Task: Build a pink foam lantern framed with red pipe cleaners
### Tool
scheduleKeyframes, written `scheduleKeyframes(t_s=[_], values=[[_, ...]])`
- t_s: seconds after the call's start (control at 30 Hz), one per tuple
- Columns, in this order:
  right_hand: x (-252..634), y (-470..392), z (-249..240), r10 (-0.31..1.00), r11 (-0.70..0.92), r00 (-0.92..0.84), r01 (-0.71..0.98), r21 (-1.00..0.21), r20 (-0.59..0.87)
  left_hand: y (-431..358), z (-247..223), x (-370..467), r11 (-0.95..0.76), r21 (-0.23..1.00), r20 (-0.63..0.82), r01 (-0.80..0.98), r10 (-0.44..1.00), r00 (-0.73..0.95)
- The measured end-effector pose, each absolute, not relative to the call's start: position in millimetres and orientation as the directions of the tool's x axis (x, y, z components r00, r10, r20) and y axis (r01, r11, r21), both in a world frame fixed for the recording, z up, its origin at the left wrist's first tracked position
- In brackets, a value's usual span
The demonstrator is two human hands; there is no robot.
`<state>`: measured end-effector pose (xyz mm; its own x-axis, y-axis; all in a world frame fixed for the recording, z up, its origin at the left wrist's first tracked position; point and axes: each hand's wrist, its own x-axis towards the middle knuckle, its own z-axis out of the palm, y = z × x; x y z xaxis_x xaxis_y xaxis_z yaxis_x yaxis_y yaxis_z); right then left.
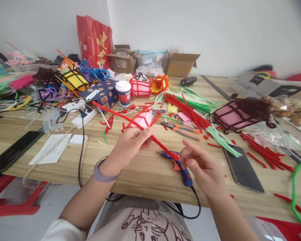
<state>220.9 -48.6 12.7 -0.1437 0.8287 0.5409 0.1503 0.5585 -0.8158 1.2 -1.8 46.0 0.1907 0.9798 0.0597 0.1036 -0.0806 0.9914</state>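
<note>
My left hand (pixel 134 142) is closed, pinching a long red pipe cleaner (pixel 115 115) between thumb and fingers. The stem slants from upper left down to the right, and its lower right end looks curled into a small knob. At that end my right hand (pixel 203 167), slightly blurred, has thumb and index finger apart; whether its fingertips touch the knob I cannot tell. Behind the left hand lies a pink piece edged with red pipe cleaner (pixel 142 119), partly hidden. A blue glue gun (pixel 187 177) rests on the table under the right hand, its orange trigger showing.
Pliers (pixel 183 129) with orange-grey handles lie beyond the hands. Red pipe cleaners (pixel 188 110), a phone (pixel 244 170) and a brown-framed pink lantern (pixel 240 115) are to the right. A paper cup (pixel 123 93) stands behind. Leftward are a power strip (pixel 84 118) and a black cable (pixel 82 147).
</note>
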Motion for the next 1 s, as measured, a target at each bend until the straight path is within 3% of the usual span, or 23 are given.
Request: scheduleKeyframes(t_s=[0.13, 0.3, 0.57, 0.8, 1.0], values=[[212.8, -40.4, 31.8, 0.703, 0.669, -0.433, 0.132, -0.732, 0.564, 5.4, 50.3, 5.4, -0.116, 0.977, 0.059, 0.180, 0.954, 0.293], [198.4, -39.1, 33.8, 0.680, 0.669, -0.457, 0.065, -0.741, 0.574, 8.7, 52.9, 11.2, -0.148, 0.981, 0.089, 0.125, 0.917, 0.389], [184.9, -45.7, 19.1, 0.660, 0.668, -0.518, 0.073, -0.740, 0.544, 6.5, 53.6, 20.0, -0.162, 0.987, 0.147, 0.006, 0.907, 0.395], [179.4, -53.6, 11.8, 0.746, 0.618, -0.374, 0.079, -0.782, 0.551, 2.3, 55.4, 22.1, -0.148, 0.981, 0.188, -0.123, 0.884, 0.429], [175.6, -63.1, -4.3, 0.911, 0.369, -0.191, -0.025, -0.929, 0.366, -9.6, 59.1, 28.1, -0.272, 0.961, 0.272, -0.057, 0.876, 0.399]])
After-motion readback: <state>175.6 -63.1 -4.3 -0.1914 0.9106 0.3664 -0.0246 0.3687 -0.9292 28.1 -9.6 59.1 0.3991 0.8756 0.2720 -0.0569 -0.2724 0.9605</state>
